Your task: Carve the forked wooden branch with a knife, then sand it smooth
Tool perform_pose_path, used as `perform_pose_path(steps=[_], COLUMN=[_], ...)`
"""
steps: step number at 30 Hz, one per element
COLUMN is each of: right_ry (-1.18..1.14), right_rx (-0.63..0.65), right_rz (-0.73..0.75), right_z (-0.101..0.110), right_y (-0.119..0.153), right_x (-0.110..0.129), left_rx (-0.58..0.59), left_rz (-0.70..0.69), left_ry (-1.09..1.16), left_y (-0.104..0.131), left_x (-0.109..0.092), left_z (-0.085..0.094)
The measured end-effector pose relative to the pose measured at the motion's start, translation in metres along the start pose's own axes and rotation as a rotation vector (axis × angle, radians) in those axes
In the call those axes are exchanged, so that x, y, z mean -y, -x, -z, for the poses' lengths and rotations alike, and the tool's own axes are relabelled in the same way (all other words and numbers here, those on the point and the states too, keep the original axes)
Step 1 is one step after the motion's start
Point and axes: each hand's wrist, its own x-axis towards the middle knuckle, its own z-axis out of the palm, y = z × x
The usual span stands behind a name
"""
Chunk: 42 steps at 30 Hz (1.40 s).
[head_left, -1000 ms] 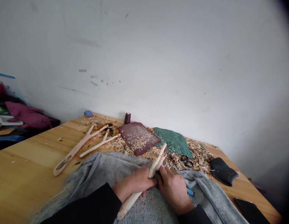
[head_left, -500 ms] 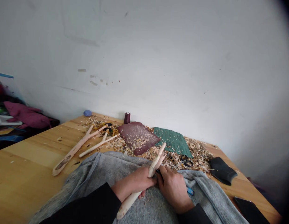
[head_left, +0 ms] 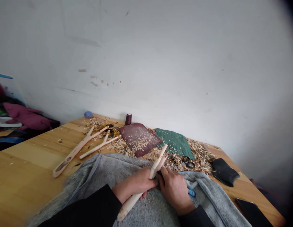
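My left hand (head_left: 138,183) is closed around a peeled forked wooden stick (head_left: 131,205), held at a slant over the grey cloth on my lap. Its two short prongs point up and away from me. Close against the fork, my right hand (head_left: 173,187) is curled round what looks like a utility knife (head_left: 191,192). A blue end sticks out behind that hand, and a dark tip shows by the thumb at the wood. The blade itself is hidden. Wood crumbs dot the grey cloth (head_left: 108,167).
Two more forked sticks (head_left: 74,153) lie at left on the wooden table (head_left: 25,167). Beyond my hands are maroon sandpaper (head_left: 139,135), a green sheet (head_left: 174,142), scissors (head_left: 190,164), many shavings (head_left: 203,154) and a thread spool (head_left: 128,119). A black phone (head_left: 252,212) lies at right.
Both hands keep their grip on the stick and the knife, with barely any movement. The whole view has shifted very slightly.
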Motion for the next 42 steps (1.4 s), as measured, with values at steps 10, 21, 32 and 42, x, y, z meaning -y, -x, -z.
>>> perform_pose_path(steps=[10, 21, 32, 42], right_ry=[-0.015, -0.011, 0.003, 0.043], right_rx=[0.029, -0.003, 0.004, -0.058], right_rz=[-0.002, -0.013, 0.019, -0.042], right_z=[0.005, 0.002, -0.001, -0.004], right_y=[-0.002, -0.001, 0.001, -0.002], right_x=[0.003, 0.000, 0.002, -0.010], left_rx=[-0.018, -0.017, -0.012, -0.026], left_rz=[-0.001, 0.002, 0.008, 0.048], left_ry=[-0.001, -0.016, -0.001, -0.028], left_y=[-0.001, 0.000, -0.001, -0.001], left_x=[0.000, -0.001, 0.003, 0.002], left_z=[-0.001, -0.001, -0.002, -0.001])
